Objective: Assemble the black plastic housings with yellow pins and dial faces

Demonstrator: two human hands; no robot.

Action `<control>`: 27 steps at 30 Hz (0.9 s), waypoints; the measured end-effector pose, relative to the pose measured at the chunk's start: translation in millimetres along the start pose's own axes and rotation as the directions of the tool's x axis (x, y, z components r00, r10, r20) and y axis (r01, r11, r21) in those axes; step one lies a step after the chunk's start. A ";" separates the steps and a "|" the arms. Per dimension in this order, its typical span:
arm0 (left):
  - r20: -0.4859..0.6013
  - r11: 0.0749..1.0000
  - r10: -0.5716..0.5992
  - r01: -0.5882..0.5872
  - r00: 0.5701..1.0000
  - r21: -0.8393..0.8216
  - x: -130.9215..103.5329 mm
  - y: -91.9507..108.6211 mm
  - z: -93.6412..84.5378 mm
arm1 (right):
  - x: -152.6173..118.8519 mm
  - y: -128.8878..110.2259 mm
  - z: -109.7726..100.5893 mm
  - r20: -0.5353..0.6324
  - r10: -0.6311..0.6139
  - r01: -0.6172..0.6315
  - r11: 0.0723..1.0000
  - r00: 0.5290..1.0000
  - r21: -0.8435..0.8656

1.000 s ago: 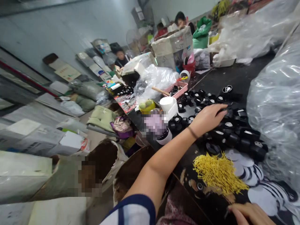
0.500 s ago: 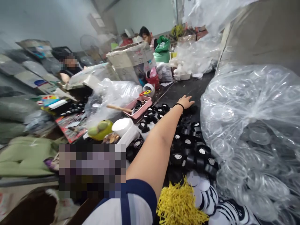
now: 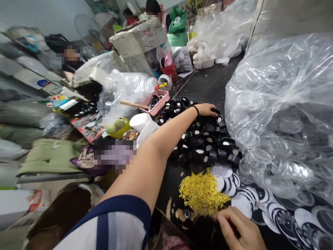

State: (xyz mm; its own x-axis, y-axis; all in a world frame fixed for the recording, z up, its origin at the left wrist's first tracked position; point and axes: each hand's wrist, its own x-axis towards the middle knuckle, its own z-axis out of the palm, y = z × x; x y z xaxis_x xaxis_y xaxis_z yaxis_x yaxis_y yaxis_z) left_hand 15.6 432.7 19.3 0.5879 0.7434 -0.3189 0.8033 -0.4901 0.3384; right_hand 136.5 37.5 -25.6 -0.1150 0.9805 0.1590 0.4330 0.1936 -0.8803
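Note:
My left hand (image 3: 207,109) reaches out to the far side of a pile of black round cases (image 3: 200,142), several with small white plates on them. Its fingers curl over one black case (image 3: 214,111) at the pile's far right. My right hand (image 3: 240,229) is low in the view, with thumb and forefinger tips brought together; whatever they pinch, I cannot make out. Just above it lies a heap of thin yellow pieces (image 3: 201,191). Beside that heap, overlapping black-and-white printed discs (image 3: 279,215) run to the right.
A large clear plastic bag (image 3: 275,86) of clear round covers bulges along the right. Past my left forearm are a white roll (image 3: 140,121), a yellow bowl (image 3: 118,128) and a pink tray (image 3: 161,104) with a wooden handle across it. Two people sit behind cardboard boxes (image 3: 140,48).
My left hand has drawn back from its outstretched reach and lowered, its fingers closing over a black case. My right hand has come into view at the bottom. The view has tipped downward.

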 end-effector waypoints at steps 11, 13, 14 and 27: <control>-0.249 0.994 -0.085 0.099 0.965 0.046 -105.5 22.5 18.2 | -14.6 -14.2 -16.7 0.056 0.007 -0.010 0.998 0.998 0.054; -0.381 0.994 -0.088 0.108 0.921 0.032 -136.2 40.1 23.9 | -15.5 -17.0 -19.1 0.044 0.031 -0.034 0.997 0.999 0.063; -0.438 0.994 -0.086 0.107 0.895 0.023 -154.7 49.9 29.9 | -16.1 -18.4 -20.1 0.039 0.043 -0.045 0.996 0.998 0.071; -0.670 0.985 -0.173 0.134 0.722 -0.109 -253.9 94.9 136.7 | -18.5 -5.1 -15.3 0.077 -0.031 0.040 0.994 0.997 -0.106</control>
State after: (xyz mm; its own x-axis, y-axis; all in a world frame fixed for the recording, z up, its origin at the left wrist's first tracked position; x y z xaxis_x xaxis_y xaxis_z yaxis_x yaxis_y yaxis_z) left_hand -44.4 135.3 11.4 0.2217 0.9262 0.3050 0.8597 -0.3332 0.3871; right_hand 150.0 18.9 -17.3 -0.1973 0.9685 0.1516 0.5202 0.2345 -0.8212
